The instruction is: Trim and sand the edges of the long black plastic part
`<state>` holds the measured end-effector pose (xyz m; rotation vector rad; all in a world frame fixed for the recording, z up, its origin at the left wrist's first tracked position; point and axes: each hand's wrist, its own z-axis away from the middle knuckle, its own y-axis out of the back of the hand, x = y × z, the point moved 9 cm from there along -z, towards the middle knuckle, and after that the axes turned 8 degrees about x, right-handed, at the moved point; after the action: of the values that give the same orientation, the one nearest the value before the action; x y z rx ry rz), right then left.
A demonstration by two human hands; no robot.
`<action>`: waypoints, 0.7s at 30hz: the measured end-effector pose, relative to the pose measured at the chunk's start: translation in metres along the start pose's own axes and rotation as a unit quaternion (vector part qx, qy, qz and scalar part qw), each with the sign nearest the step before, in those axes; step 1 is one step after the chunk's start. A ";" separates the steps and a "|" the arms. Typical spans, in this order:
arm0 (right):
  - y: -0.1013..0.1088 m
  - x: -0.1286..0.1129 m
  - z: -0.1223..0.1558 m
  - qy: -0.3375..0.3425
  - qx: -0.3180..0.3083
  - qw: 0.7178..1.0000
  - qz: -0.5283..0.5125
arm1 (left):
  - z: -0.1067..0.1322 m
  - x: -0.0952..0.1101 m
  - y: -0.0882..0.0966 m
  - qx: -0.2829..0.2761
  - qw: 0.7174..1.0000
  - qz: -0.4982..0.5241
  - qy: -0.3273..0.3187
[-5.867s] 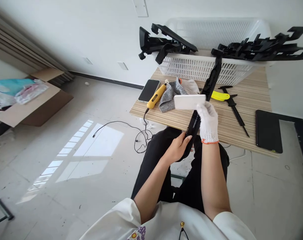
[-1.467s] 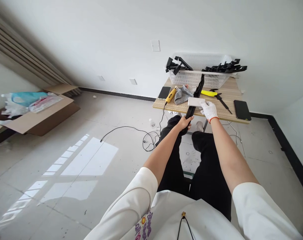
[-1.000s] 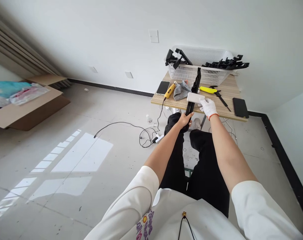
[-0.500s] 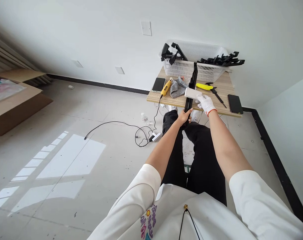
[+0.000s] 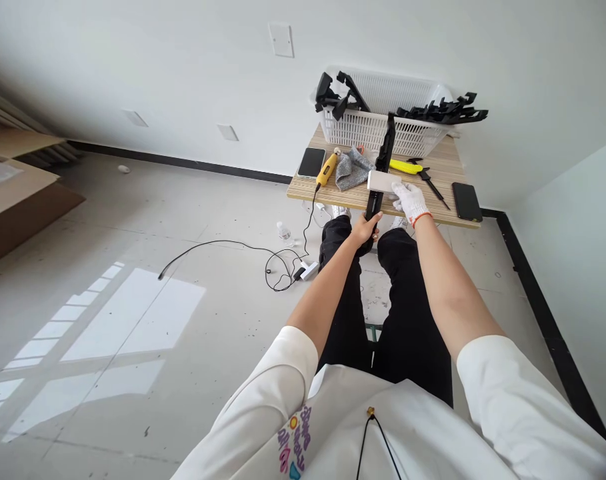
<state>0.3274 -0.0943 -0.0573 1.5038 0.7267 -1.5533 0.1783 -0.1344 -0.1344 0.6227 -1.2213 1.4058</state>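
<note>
My bare left hand (image 5: pixel 366 229) is closed around the near end of a long black plastic part (image 5: pixel 385 145), which slopes up across the small table to the basket's edge. In my right hand (image 5: pixel 411 201), covered by a white knit glove with an orange cuff, is a flat white rectangular block (image 5: pixel 381 181). This block lies crosswise over the black part; whether it presses on it I cannot tell. Close by on the left is a grey cloth (image 5: pixel 353 169). To the right are a yellow bristly strip (image 5: pixel 405 167) and a black caliper-like tool (image 5: pixel 433 185).
A white basket (image 5: pixel 365 128) with several black plastic parts (image 5: pixel 441 111) stands at the table's back. A yellow corded tool (image 5: pixel 327 171) and a phone (image 5: pixel 312 162) lie left, another dark phone (image 5: pixel 467 201) right. Cables (image 5: pixel 223 242) and a bottle (image 5: pixel 283 231) are on the floor.
The view has shifted a little, so the table sits slightly higher and further left. Both hands keep their holds, and the white block stays across the black part, now lying more level.
</note>
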 end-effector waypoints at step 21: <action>0.000 -0.003 0.013 -0.011 0.000 0.999 -0.043 | 0.004 -0.003 0.013 -0.011 0.999 -0.025 -0.025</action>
<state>0.3211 -0.1050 -0.0528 1.4702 0.7889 -1.6306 0.1653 -0.1374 -0.1396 0.6727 -1.2511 1.3392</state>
